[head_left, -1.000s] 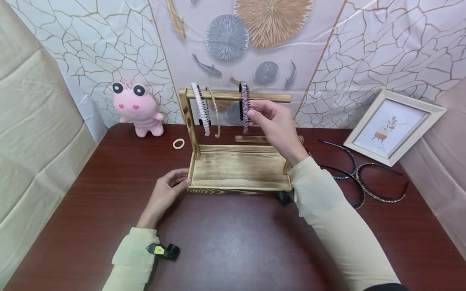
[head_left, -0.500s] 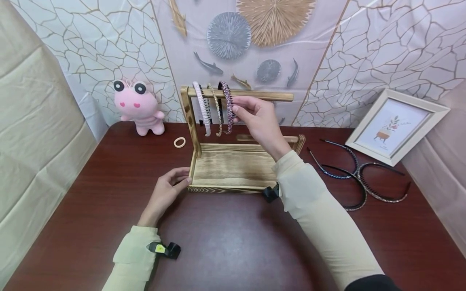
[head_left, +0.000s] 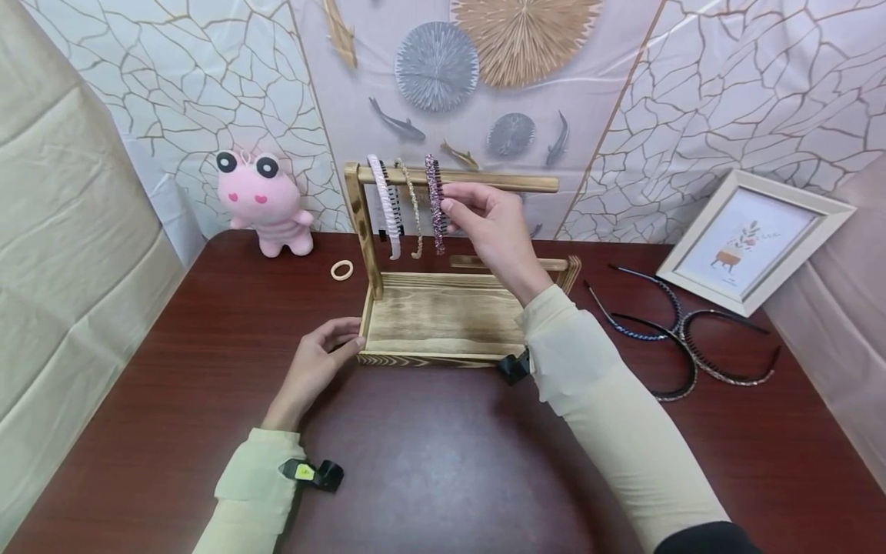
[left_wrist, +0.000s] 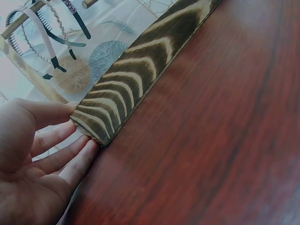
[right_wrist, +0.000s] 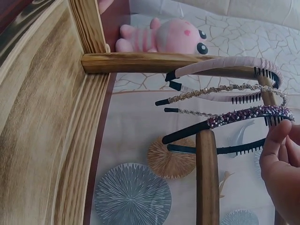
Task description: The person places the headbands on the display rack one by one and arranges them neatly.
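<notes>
In the head view, the right hand [head_left: 493, 231] pinches the purple sequined headband [head_left: 434, 204] over the upper bar [head_left: 519, 182] of the wooden stand [head_left: 443, 312], toward 12 o'clock; the left hand [head_left: 320, 355], fingers relaxed, touches the stand's 8 o'clock corner. Only here do loose headbands [head_left: 683, 335] show, toward 3 o'clock; the right-wrist view reveals the held band's dark ends.

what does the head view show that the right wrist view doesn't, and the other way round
Only the head view shows the cream rectangular picture frame and three slim dark headbands on the reddish-brown table.

Only the right wrist view clearly shows the black ends of the purple glitter headband.

Both show the right hand pinching that headband, the white ribbon-wrapped headband, gold beaded headband, brown wooden stand and pink plush toy.
</notes>
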Demonstrator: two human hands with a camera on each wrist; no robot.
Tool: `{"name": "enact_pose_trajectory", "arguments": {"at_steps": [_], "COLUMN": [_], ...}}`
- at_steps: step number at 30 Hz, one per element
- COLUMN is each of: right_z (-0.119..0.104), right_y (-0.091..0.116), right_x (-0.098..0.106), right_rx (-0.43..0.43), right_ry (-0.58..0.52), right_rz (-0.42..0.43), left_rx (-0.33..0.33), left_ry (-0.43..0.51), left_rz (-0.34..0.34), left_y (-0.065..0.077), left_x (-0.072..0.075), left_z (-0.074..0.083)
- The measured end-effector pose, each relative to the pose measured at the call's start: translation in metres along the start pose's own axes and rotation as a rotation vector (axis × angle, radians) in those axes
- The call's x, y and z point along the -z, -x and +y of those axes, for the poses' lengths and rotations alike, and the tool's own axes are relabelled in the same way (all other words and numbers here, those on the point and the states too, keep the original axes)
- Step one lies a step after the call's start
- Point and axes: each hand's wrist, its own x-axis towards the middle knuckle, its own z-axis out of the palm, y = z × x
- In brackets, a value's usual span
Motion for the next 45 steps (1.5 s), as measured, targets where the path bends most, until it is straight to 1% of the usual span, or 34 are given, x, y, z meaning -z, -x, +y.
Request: {"name": "enact_pose_trajectory", "arguments": {"at_steps": [5,10,13,17,20,22,24,27,29,32,35,39,42,45], "right_z": [0.0,-0.003,-0.004,-0.004,-0.001,0.003,0.009,0.019,0.027,0.04,0.053,0.068,0.078,0.086], "right_y": [0.002,0.009,0.017,0.029,0.041,0.051,0.06,0.074,0.083,0.097,0.113,0.135,0.151,0.165], "right_x": [0.005,0.016,0.026,0.047,0.069,0.086,0.105,0.133,0.153,0.183,0.212,0.249,0.272,0.29], "right_rx": [-0.02,-0.004,0.01,0.035,0.069,0.089,0.095,0.08,0.061,0.05,0.032,-0.058,-0.14,-0.151], "right_ry": [0.019,0.069,0.142,0.285,0.367,0.403,0.437,0.492,0.563,0.7,0.829,0.962,1.015,1.037], "right_rz": [0.013,0.032,0.042,0.069,0.101,0.136,0.18,0.25,0.293,0.321,0.293,0.208,0.159,0.124], "left_rx": [0.0,0.011,0.015,0.011,0.005,0.004,0.001,0.001,0.002,0.004,0.006,0.007,0.01,0.014], "left_ry": [0.01,0.001,-0.009,-0.011,-0.015,-0.015,-0.016,-0.009,-0.009,-0.008,-0.006,-0.01,-0.015,-0.019], "left_rz": [-0.003,-0.005,-0.003,-0.003,-0.008,-0.011,-0.015,-0.01,-0.007,-0.007,-0.007,-0.003,-0.006,-0.006], "left_y": [-0.001,0.0,0.0,0.001,0.001,0.001,0.001,0.001,0.001,0.002,0.002,0.002,0.002,0.002], "left_x": [-0.001,-0.001,0.0,0.0,-0.001,-0.001,-0.001,-0.001,-0.001,0.0,0.0,0.0,0.0,0.0], "left_z": [0.0,0.001,0.001,0.001,0.001,0.001,0.0,0.0,0.0,0.001,0.001,0.002,0.002,0.001]}}
